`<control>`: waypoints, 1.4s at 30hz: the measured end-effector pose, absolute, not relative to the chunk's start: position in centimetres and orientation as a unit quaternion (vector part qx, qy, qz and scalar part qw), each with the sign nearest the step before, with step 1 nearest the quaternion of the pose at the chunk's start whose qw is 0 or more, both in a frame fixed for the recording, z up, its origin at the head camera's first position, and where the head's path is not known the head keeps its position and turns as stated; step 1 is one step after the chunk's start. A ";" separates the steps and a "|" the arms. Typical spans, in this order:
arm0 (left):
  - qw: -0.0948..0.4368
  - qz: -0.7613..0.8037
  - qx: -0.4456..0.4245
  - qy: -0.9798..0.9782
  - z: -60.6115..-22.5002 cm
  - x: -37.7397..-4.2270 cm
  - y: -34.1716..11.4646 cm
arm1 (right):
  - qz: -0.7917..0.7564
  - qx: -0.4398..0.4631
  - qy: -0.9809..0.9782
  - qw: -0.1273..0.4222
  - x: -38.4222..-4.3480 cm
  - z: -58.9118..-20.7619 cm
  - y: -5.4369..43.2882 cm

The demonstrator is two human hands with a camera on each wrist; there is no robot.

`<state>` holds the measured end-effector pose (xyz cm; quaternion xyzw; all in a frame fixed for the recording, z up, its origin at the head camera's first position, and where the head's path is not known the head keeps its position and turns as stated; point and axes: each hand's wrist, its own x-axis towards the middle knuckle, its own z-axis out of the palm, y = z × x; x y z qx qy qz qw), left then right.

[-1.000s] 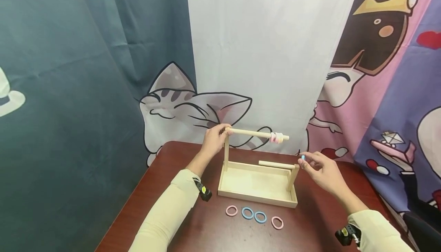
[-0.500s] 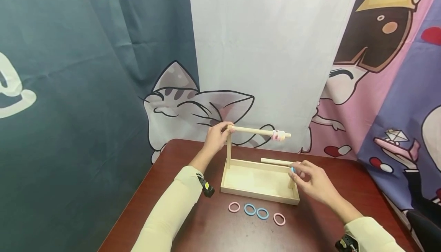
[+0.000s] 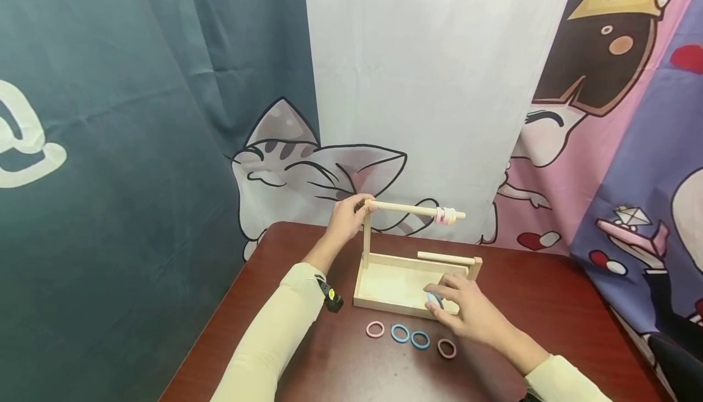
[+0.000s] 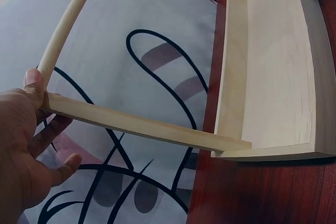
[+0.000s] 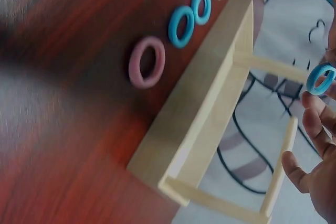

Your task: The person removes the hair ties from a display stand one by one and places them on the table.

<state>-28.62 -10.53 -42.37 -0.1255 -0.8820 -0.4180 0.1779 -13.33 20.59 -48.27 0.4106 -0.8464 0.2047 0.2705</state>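
My left hand [image 3: 343, 219] grips the top of a wooden stand's tall post [image 3: 367, 240], where a long rod [image 3: 403, 208] joins it. In the left wrist view, the thumb of that hand [image 4: 23, 148] lies against the joint. Several pale pink and yellow hair ties [image 3: 445, 215] hang near the rod's free end. A blue hair tie [image 5: 311, 82] is pinched between the fingertips of my right hand [image 3: 475, 313], over the front right of the stand's tray [image 3: 390, 309]. The hand partly covers the tray there.
Along the table in front of the tray lie a pink hair tie [image 3: 375, 337], two blue hair ties [image 3: 400, 341] and another pink one [image 5: 134, 64]. A shorter rod [image 3: 445, 258] juts left from a low post [image 3: 476, 266] at the tray's right end. Printed curtains hang behind.
My right hand has carried the blue hair tie left and toward me, from right of the short post to over the tray's front. The left hand keeps its grip on the stand.
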 end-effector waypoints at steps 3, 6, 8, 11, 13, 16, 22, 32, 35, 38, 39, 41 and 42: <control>0.177 -0.418 -0.125 -0.882 -42.2 -28.6 -10.6 | 0.189 0.416 -0.852 0.256 -12.8 -48.8 19.4; 0.177 -0.420 -0.122 -0.881 -42.2 -28.6 -10.7 | 0.178 0.421 -0.857 0.237 -12.2 -49.5 18.2; 0.178 -0.426 -0.122 -0.879 -42.2 -28.7 -10.9 | 0.174 0.426 -0.859 0.223 -11.9 -50.1 17.5; 0.181 -0.427 -0.119 -0.878 -42.2 -29.0 -11.0 | 0.160 0.432 -0.863 0.208 -11.4 -50.9 16.5; 0.178 -0.430 -0.118 -0.877 -42.1 -29.1 -10.9 | 0.154 0.438 -0.863 0.200 -11.2 -51.3 16.0; 0.179 -0.428 -0.117 -0.878 -42.0 -29.3 -10.7 | 0.142 0.443 -0.863 0.196 -11.1 -51.6 15.2; 0.184 -0.417 -0.122 -0.882 -42.1 -29.4 -10.5 | 0.123 0.450 -0.871 0.151 -11.1 -52.0 13.6; 0.175 -0.415 -0.126 -0.884 -42.3 -29.4 -10.7 | 0.113 0.477 -0.864 0.110 -11.0 -52.7 11.3; 0.173 -0.416 -0.124 -0.884 -42.3 -29.3 -10.7 | 0.110 0.477 -0.867 0.095 -11.0 -53.1 10.6; 0.175 -0.414 -0.128 -0.884 -42.3 -29.3 -10.7 | 0.098 0.484 -0.866 0.080 -10.9 -53.4 10.0; 0.175 -0.413 -0.130 -0.884 -42.3 -29.3 -10.7 | 0.093 0.489 -0.864 0.075 -10.9 -53.5 9.8; 0.175 -0.413 -0.133 -0.884 -42.3 -29.3 -10.8 | 0.083 0.502 -0.858 0.071 -10.8 -53.7 9.5; 0.175 -0.413 -0.135 -0.884 -42.3 -29.3 -10.7 | 0.077 0.509 -0.854 0.072 -10.8 -53.7 9.3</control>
